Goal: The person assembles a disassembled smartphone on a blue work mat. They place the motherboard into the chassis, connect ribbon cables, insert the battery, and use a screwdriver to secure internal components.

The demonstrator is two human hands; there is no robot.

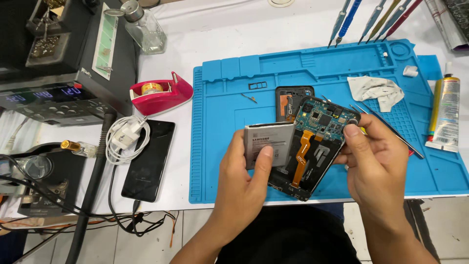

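Nearest me, my left hand (239, 188) grips a flat grey battery (267, 144), thumb pressed on its face and fingers (230, 146) curled behind its left edge, clamped. Battery's long axis runs roughly left-right, its right end lifted over the opened phone (312, 146). Phone sits above the blue repair mat (220, 122), tilted; long axis runs from lower left to upper right, camera end pointing up-right, circuit board and orange flex cable facing me. My right hand (378, 166) holds the phone's upper right corner, thumb (352, 137) laid on its edge, fingers closed around the back.

Working left to right across the worktop (215, 34): dark soldering station (49, 93), white charger with coiled cable (126, 137), black phone lying face up (149, 159), red tape dispenser (161, 92), glass bottle (144, 29). On the mat behind the opened phone, a dark back cover (286, 95). Further right, screwdrivers (371, 17), crumpled white cloth (376, 89), tweezers (386, 122), a glue tube (445, 115).
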